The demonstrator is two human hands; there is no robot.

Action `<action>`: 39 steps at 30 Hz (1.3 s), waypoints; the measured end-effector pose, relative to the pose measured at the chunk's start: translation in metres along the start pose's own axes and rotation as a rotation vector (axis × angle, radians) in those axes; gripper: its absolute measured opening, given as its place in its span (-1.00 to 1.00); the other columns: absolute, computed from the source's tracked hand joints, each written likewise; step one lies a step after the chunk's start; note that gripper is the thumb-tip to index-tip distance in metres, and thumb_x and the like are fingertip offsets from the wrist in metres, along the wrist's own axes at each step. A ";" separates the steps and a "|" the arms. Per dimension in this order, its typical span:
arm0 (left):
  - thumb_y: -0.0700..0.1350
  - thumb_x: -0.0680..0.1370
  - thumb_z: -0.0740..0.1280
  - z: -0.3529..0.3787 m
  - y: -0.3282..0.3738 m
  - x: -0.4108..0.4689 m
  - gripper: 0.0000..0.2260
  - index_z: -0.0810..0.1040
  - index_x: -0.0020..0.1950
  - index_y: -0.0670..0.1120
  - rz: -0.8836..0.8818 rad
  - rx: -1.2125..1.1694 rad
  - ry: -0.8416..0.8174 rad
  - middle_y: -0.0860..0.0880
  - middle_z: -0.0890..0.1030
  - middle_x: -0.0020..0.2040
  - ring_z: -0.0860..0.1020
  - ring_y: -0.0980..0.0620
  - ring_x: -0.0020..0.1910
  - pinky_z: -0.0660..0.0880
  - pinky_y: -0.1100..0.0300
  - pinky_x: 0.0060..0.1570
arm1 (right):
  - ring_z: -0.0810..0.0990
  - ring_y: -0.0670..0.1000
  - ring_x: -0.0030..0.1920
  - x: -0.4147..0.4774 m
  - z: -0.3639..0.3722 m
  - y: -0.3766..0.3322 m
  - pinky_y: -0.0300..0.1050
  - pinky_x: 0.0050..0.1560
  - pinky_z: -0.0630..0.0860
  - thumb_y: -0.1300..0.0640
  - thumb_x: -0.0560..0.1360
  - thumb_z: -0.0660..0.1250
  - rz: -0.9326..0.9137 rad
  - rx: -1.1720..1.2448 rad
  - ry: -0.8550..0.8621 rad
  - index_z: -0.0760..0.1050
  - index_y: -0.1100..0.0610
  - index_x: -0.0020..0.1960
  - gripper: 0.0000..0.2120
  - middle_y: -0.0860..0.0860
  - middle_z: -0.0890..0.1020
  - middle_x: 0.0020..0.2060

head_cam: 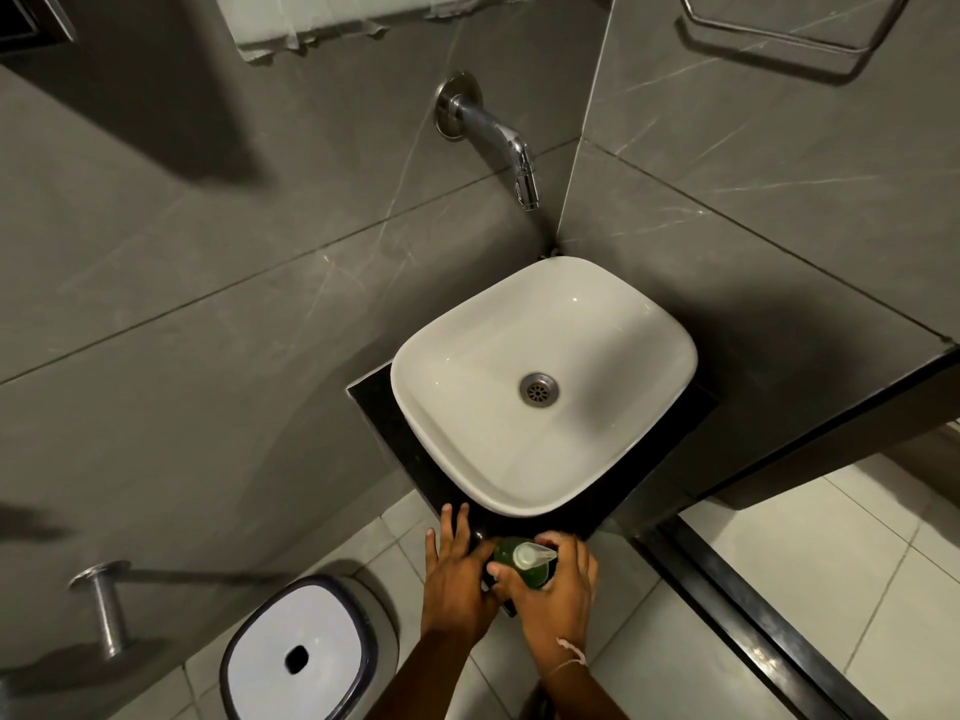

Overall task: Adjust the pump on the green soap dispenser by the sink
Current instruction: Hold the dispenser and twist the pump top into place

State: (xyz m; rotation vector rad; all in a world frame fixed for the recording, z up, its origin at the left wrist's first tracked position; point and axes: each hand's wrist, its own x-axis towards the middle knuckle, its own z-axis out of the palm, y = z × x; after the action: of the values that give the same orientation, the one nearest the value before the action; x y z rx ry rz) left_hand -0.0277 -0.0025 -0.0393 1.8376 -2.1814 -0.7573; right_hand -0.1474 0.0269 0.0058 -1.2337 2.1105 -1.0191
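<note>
The green soap dispenser point(522, 566) stands on the near corner of the dark counter point(384, 423), just in front of the white sink point(543, 387) and right at the counter's edge. The right hand point(550, 595) is wrapped around the bottle's body from the near right side, fingers curled on it and thumb across its near left side, so it is holding the bottle. The left hand point(457, 569) lies open against the bottle's left side, fingers spread flat over the counter, steadying rather than gripping. The pale pump point(532, 554) sits on top with its spout pointing right, away from the basin, and neither hand is on it yet. To do this well, I would judge the right hand should keep the body firmly planted while the left comes up to pinch the pump collar and turn the spout toward the bowl. With the bottle so near the drop to the tiled floor point(810, 589), any twisting should be gentle and pressed downward.
</note>
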 end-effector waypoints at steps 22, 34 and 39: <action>0.14 0.43 0.38 0.001 -0.001 0.000 -0.53 0.41 0.33 0.17 0.001 0.023 -0.014 -0.04 -0.07 0.60 -0.34 -0.03 0.52 -0.24 -0.10 0.52 | 0.40 0.08 0.15 0.008 -0.007 -0.006 0.23 0.17 0.43 -0.11 0.07 0.61 -0.018 -0.032 -0.066 0.47 0.02 -0.17 -0.53 -0.02 0.53 -0.03; 0.12 0.42 0.37 0.003 -0.001 0.002 -0.52 0.41 0.32 0.16 0.003 0.042 -0.006 -0.04 -0.05 0.60 -0.38 -0.01 0.49 -0.25 -0.10 0.51 | 0.41 0.05 0.17 0.009 -0.010 0.000 0.28 0.25 0.37 -0.27 0.08 0.52 -0.045 -0.091 -0.076 0.47 -0.08 -0.15 -0.53 -0.10 0.53 -0.05; 0.22 0.39 0.38 0.004 -0.002 0.001 -0.46 0.39 0.34 0.17 0.004 0.022 -0.011 0.00 -0.08 0.59 -0.34 -0.04 0.52 -0.25 -0.11 0.50 | 0.28 0.02 0.43 0.009 -0.010 0.007 0.36 0.47 -0.05 0.03 0.21 0.58 -0.074 -0.033 -0.120 0.63 -0.15 -0.03 -0.65 -0.28 0.51 0.13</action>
State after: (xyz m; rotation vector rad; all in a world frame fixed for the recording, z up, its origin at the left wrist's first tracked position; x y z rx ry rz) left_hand -0.0280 -0.0029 -0.0435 1.8435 -2.2078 -0.7478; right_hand -0.1624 0.0245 0.0060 -1.3637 2.0107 -0.9200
